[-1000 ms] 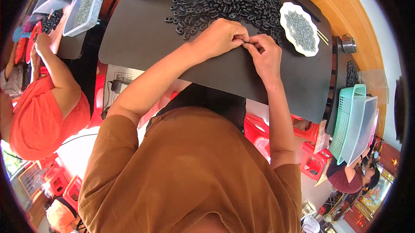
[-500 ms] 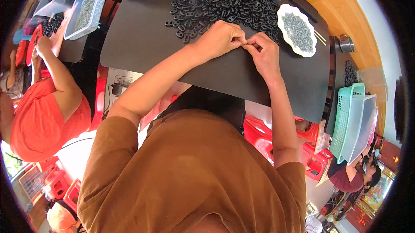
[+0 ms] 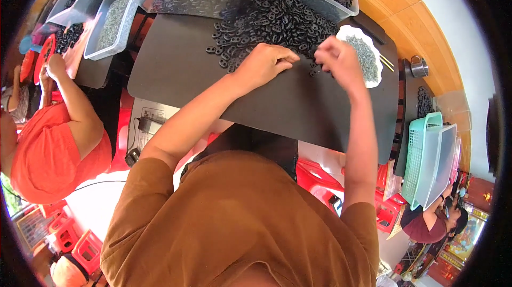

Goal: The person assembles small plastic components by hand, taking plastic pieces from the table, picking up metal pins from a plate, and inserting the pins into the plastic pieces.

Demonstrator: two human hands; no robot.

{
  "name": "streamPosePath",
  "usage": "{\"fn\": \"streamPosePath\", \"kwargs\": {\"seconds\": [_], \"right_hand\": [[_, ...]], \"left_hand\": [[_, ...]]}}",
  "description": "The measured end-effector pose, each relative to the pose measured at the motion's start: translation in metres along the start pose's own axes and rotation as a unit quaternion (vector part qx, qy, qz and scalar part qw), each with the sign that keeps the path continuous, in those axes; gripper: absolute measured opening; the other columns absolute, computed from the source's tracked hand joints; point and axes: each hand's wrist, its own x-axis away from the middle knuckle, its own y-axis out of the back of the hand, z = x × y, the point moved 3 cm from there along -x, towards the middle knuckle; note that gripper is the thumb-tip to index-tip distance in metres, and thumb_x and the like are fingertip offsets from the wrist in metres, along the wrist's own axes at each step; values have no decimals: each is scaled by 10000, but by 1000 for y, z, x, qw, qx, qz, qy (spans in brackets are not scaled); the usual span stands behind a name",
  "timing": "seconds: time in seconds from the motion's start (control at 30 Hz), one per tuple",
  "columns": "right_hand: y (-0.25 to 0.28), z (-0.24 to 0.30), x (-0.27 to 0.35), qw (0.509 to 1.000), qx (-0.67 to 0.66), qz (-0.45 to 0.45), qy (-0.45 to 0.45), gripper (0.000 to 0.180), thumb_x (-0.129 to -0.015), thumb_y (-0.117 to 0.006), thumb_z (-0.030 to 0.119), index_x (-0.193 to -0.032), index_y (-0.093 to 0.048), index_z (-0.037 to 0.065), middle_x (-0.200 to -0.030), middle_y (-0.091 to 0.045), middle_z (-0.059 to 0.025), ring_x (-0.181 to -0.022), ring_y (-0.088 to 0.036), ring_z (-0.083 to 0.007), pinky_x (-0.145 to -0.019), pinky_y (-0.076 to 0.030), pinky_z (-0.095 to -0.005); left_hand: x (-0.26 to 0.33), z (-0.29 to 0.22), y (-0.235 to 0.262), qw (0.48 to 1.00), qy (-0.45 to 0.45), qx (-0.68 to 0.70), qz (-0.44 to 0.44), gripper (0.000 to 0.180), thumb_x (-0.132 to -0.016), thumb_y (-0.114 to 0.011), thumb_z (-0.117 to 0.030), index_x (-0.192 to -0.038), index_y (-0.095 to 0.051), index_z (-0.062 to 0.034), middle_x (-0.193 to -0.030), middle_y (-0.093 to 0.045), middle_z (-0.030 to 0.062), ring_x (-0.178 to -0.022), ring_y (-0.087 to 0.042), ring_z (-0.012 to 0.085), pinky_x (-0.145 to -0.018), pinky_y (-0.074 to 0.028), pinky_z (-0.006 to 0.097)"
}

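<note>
A heap of black pieces (image 3: 269,23), smooth little ovals, many showing two holes, spreads over the dark, matte worktop (image 3: 176,66). Right of the heap, a white scalloped dish (image 3: 374,81) holds slim grey pins (image 3: 365,57). The left hand (image 3: 265,66), nearside of the heap, has thumb and fingertips close; the right hand (image 3: 342,62), at its right edge, blurs, fingers curled. Whether either grip holds anything, I cannot tell.

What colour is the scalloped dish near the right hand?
The scalloped dish is white, best seen in the head view.
</note>
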Motion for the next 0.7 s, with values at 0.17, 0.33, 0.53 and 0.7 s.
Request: {"fn": "streamPosePath", "kwargs": {"seconds": [0.17,0.33,0.53,0.7], "right_hand": [[63,-10,-97,979,-144,-103,99,126,-834,-685,136,-885,-634,33,-807,-674,-51,-708,-628,-106,-658,-502,-211],[76,-13,-123,953,-127,-219,164,298,-837,-691,159,-1089,-622,16,-904,-682,-56,-784,-640,-115,-675,-487,-227],[80,-56,-49,950,209,-191,132,267,-772,-711,174,-1002,-667,48,-887,-681,-84,-765,-637,-151,-684,-494,-284],[89,-81,-11,936,303,-169,55,249,-753,-697,174,-987,-679,89,-867,-670,-107,-789,-643,-236,-716,-499,-340]], "left_hand": [[-4,-6,-5,996,-44,-61,38,128,-807,-659,-29,-930,-673,1,-880,-674,133,-808,-653,287,-723,-519,341],[-3,-6,-6,994,-65,-77,37,99,-804,-655,-36,-895,-673,0,-860,-665,126,-813,-639,300,-734,-513,355],[-3,-15,-20,985,-82,-138,57,125,-792,-674,-88,-902,-666,-31,-895,-642,102,-878,-613,290,-781,-502,372],[-23,-27,-53,978,-75,-182,73,220,-773,-701,-157,-954,-630,-54,-907,-579,98,-907,-591,299,-786,-492,396]]}}
